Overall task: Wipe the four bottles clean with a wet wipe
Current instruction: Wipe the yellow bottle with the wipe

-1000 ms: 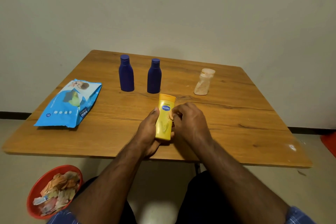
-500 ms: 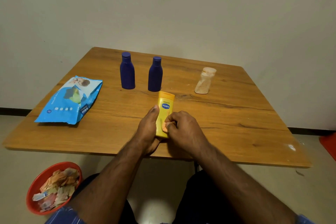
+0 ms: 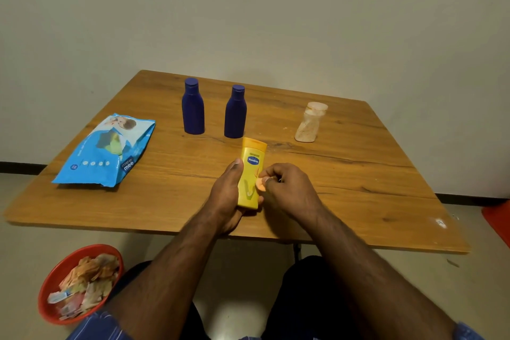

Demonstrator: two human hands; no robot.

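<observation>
Head cam view: red bowl [image 3: 52, 283] on the floor is stuffed with crumpled used wipes. My left hand [image 3: 225, 196] grips the yellow bottle [image 3: 251, 174] near the table's [image 3: 358, 201] front edge, long axis pointing away from me, cap at the far end, while my right hand [image 3: 287, 188] pinches a small orange wipe [image 3: 260, 184] against it.

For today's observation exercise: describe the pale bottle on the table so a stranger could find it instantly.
Start at the wooden table. Along its far side stand three bottles; the pale bottle is the rightmost, apart from the two blue bottles. It alone is translucent, smeared with orange-brown grime, and leans slightly.
</observation>
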